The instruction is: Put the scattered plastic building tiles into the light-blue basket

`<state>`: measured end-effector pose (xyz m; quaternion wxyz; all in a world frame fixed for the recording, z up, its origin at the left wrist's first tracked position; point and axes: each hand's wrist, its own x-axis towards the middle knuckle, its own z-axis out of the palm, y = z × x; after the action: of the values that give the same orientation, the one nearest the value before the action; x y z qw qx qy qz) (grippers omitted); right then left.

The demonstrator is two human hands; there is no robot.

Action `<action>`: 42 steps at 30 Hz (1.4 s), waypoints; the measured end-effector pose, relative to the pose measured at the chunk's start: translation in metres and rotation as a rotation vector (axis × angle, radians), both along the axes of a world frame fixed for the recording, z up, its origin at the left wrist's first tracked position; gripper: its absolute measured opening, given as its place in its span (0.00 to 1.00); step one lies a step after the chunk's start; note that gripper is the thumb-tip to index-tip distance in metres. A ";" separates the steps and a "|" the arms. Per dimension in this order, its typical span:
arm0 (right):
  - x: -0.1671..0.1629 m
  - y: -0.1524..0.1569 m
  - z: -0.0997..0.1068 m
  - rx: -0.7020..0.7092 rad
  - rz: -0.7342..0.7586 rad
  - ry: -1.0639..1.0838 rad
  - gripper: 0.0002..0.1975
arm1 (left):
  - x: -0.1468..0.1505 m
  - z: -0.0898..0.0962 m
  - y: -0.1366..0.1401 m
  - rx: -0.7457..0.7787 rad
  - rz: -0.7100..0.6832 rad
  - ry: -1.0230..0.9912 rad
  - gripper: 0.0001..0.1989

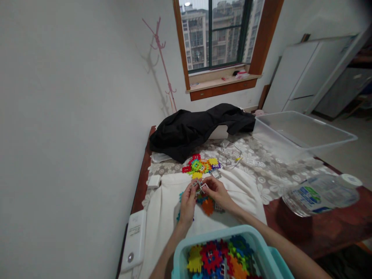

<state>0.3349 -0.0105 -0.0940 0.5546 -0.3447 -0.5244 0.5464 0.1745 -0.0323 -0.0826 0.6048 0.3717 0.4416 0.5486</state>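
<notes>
- Too blurred to read: label (309, 197) on bottle (343, 193) at right, small print on white device (135, 236) at left.
- Reaches forward on either side of near bin (250, 230), bringing wrists together above white cloth (171, 201).
- Pinches grey piece (197, 185) in left hand (188, 198), white frame (204, 186) in right hand (217, 191), just nearer than coloured pile (198, 166).

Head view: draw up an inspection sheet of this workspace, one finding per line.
Surface: white cloth over a floral cover on a dark reddish table.
Job's things: colorful notched pieces loose on the table; more inside the light-blue bin.
Clutter: black fabric, clear tub, plastic bottle.
Hands: left hand and right hand together, holding small grey and white pieces.
Cables: white cable beyond the hands.
Surroundings: window, pink coat rack.
</notes>
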 end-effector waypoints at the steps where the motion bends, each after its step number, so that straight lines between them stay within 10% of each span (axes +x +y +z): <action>1: 0.001 0.000 0.000 0.013 -0.022 -0.045 0.15 | 0.000 0.000 0.000 -0.012 -0.014 -0.016 0.28; 16: 0.006 -0.003 0.012 0.172 -0.176 -0.344 0.11 | 0.007 0.003 -0.010 0.035 -0.062 -0.140 0.24; 28: 0.009 -0.004 0.011 0.303 -0.193 -0.323 0.07 | -0.001 0.011 -0.008 0.101 -0.077 0.316 0.19; 34: 0.006 -0.001 0.002 0.190 -0.277 -0.202 0.06 | -0.002 0.002 -0.002 -0.024 -0.113 0.215 0.29; 42: 0.007 -0.007 0.009 0.443 -0.379 -0.299 0.03 | 0.005 0.003 -0.009 -0.090 -0.055 -0.071 0.27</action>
<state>0.3418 -0.0173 -0.0848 0.6249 -0.3837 -0.6325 0.2495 0.1795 -0.0413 -0.0799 0.6512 0.3365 0.4336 0.5241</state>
